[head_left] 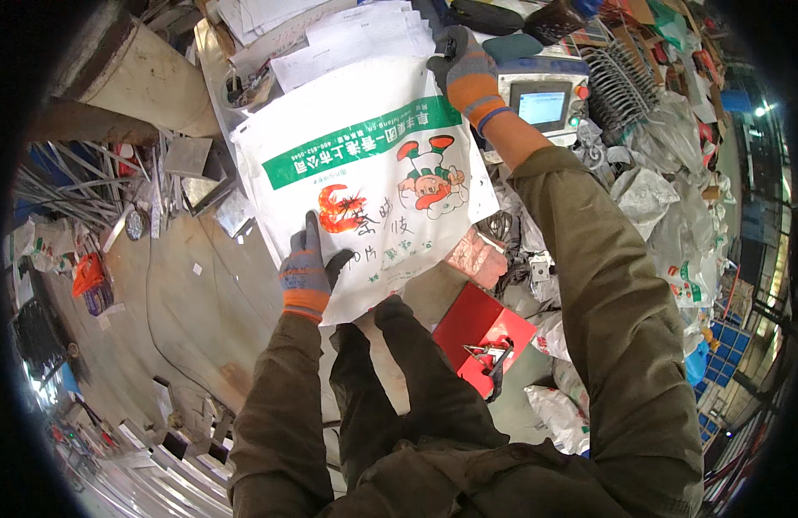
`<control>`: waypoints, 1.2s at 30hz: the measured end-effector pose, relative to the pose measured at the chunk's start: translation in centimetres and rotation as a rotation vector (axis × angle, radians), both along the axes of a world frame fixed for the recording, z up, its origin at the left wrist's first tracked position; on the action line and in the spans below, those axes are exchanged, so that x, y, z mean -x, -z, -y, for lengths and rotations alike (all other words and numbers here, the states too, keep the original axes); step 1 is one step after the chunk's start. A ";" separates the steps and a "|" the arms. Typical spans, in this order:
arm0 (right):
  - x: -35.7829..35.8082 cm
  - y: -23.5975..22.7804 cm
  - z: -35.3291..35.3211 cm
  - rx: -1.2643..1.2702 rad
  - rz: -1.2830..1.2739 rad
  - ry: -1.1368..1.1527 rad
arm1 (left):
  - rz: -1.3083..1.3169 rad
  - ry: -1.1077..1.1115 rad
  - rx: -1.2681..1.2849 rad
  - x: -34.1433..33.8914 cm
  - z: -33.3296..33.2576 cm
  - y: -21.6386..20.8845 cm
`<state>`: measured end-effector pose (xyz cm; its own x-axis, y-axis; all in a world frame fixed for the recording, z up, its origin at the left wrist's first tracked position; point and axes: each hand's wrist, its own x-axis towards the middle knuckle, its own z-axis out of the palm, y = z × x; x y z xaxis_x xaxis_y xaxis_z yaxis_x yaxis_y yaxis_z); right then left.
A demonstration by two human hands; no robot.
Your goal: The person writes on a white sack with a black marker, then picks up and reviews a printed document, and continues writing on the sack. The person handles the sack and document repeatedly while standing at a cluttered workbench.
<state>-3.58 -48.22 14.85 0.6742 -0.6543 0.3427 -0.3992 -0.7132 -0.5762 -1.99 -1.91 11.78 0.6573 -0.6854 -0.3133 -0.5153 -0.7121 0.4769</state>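
Note:
A large white woven sack point(381, 268) is spread out in front of me. It has a green printed band, a cartoon figure, a red print and black handwriting, all upside down to me. My right hand point(469, 73), in a grey and orange glove, is closed on the sack's far right corner. My left hand point(306, 269), gloved alike, lies on the near left part of the sack, one finger stretched out and the thumb spread. Its other fingers are hard to make out. The sack's near edge reaches down above my legs.
Loose papers point(356, 47) lie beyond the sack. A control box with a lit screen point(541, 106) stands beside my right wrist. Below the sack, a red box point(483, 332) holds a dark-handled tool. Metal strips point(88, 160) are heaped at left; plastic bags point(645, 194) at right.

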 end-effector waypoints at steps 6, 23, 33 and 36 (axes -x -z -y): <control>-1.1 3.9 1.0 0.143 -0.234 -0.092 | 0.011 -0.080 -0.006 -1.4 -0.2 3.2; 17.0 4.7 -19.3 0.037 -0.014 -0.374 | 0.301 0.177 0.055 -3.2 -2.2 5.8; 20.0 12.2 -18.3 0.085 0.045 -0.317 | 0.470 0.275 0.123 -4.1 -2.6 6.7; 20.3 12.4 -18.5 0.035 0.020 -0.289 | 0.431 0.280 0.103 -4.9 -2.3 6.9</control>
<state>-23.86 -29.70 2.49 0.8238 -0.4235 0.3768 -0.1652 -0.8153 -0.5550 2.89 0.35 4.83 0.4986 -0.8665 0.0235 -0.8443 -0.4792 0.2399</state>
